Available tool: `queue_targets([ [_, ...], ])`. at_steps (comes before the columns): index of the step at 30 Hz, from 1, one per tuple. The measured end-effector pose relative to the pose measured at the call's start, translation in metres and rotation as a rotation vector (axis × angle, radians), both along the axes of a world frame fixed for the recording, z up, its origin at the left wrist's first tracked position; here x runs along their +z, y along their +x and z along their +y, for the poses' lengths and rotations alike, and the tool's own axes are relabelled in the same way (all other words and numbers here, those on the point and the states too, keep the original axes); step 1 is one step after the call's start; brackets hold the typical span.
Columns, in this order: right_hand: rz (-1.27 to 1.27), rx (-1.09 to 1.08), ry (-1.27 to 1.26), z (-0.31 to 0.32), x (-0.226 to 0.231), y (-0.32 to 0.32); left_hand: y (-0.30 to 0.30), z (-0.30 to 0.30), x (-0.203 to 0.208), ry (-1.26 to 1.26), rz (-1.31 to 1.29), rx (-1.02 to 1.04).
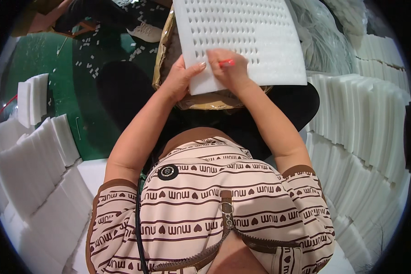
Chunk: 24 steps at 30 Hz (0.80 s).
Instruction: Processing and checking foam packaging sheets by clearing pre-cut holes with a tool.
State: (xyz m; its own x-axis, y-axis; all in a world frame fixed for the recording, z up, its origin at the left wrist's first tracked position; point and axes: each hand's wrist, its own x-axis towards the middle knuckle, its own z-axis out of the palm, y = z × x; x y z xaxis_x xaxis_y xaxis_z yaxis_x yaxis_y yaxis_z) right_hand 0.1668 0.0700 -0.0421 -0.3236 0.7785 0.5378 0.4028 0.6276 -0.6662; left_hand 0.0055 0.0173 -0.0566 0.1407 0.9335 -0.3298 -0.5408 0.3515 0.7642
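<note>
A white foam sheet [281, 68] lies tilted over an open cardboard box [210, 102] in front of me. Rows of small slots cover much of the sheet, while its lower right part looks plain. My left hand [179, 78] grips the sheet's lower left edge, thumb on top and fingers underneath. Closed around a red pen-like tool [227, 63], my right hand [234, 76] is at the lowest rows of slots, just right of the left thumb. The fingers hide the tool's tip, and the right hand is slightly blurred.
Stacks of white foam sheets stand at the left [29, 150] and right [351, 107]. Clear plastic bags [326, 45] are piled at the far right. Small white scraps [93, 71] litter the green floor [59, 59]. Another person's shoe [146, 31] is at the far left of the box.
</note>
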Motion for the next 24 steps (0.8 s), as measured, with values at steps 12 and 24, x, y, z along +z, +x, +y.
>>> queue_targets([
  [12,-0.011,-0.080,-0.035,-0.012,0.013,-0.010,0.008,-0.004,-0.006,-0.018,0.039,0.052],
  [24,0.234,0.076,-0.302,-0.008,0.015,-0.016,0.004,0.003,-0.004,0.022,0.033,0.017],
])
